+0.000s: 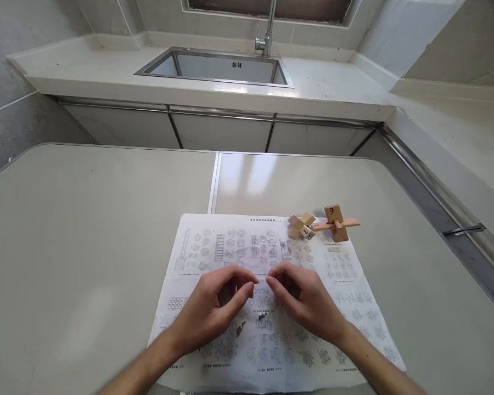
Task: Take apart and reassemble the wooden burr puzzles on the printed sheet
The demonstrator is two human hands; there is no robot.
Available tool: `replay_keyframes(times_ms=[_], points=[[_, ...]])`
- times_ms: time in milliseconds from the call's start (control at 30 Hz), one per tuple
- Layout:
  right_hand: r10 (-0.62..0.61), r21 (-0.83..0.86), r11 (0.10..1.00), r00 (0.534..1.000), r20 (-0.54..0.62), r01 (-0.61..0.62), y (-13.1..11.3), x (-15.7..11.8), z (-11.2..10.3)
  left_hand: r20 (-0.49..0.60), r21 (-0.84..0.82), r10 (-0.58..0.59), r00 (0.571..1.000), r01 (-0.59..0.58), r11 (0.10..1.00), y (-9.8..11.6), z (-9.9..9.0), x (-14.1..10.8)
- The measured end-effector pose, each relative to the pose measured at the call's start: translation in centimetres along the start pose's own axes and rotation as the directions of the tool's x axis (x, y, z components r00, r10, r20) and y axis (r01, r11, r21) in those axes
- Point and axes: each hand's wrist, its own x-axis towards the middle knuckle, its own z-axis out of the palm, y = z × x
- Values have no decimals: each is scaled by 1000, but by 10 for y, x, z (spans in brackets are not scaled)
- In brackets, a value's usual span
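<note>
My left hand (216,304) hovers over the middle of a large printed paper sheet (214,378), fingers loosely curled and thumb a little away from the index finger. Facing it, my right hand (307,299) is curved in much the same way, its thumb tip close to the fingertips. I see nothing held in either hand; a narrow gap separates them. Small line drawings of puzzles cover the sheet, and two dark torn spots show below the hands. Near its top right corner lie a small interlocking wooden puzzle (300,226) and a crossed wooden puzzle (336,224) with marked pieces.
The pale table (86,247) has a seam running away from me. Beyond it stands a counter (325,79) with a sink (214,66) and a metal faucet (267,41). A cabinet side with a metal handle (463,230) borders the table at right.
</note>
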Motion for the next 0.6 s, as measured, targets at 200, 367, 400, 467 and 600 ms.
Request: replay_keyframes(times_ms=[200,367,400,467,600], points=[[-3,0,1000,1000,-6,3,-1,1,0,-7,2,4,1000,-4,1000,1,0,1],[-16,-6,1000,1000,-16,15,-2,0,0,-6,3,7,1000,-7,1000,3,-1,2],[-17,-9,1000,1000,-12,17,-2,0,0,-6,3,8,1000,-8,1000,4,-1,2],[-20,-13,1000,1000,-5,20,-1,0,0,-6,4,9,1000,-9,1000,5,-1,2],[-15,-20,1000,1000,-2,15,0,-1,0,-10,15,7,1000,-7,1000,6,-1,2]])
